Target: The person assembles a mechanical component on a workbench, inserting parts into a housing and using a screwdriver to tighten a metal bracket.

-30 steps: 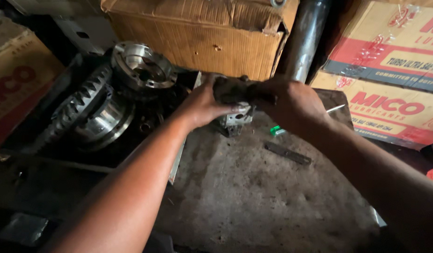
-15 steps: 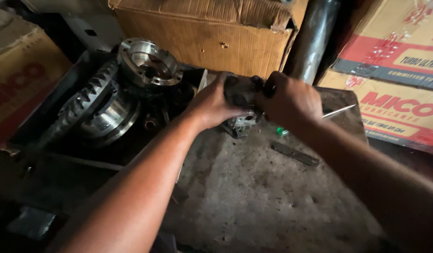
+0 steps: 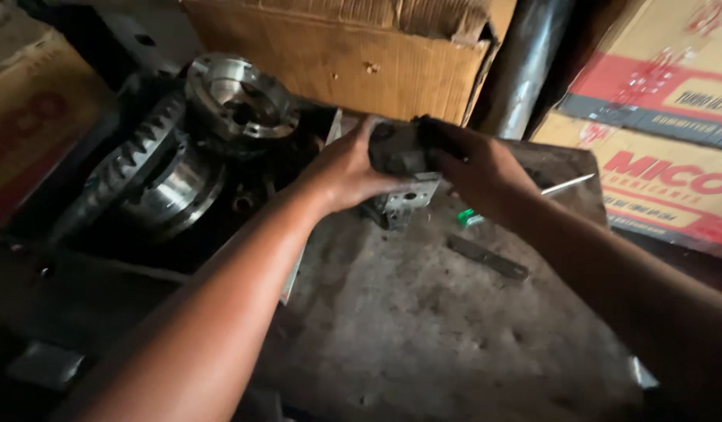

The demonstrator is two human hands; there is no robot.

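Observation:
Both hands meet over a grimy metal work surface. My left hand and my right hand together grip a dark, greasy metal part, held just above a small silvery perforated bracket. The fingers hide most of the dark part, so its shape is unclear. To the left lies a large differential assembly with a toothed ring gear and a shiny round flange.
A screwdriver with a green handle and a dark flat metal bar lie to the right of the hands. Cardboard boxes stand behind, and printed boxes at right. A dark pipe rises at the back.
The hands stay clamped on the dark part. The view has shifted slightly, so hands and gear assembly sit a little differently in the picture.

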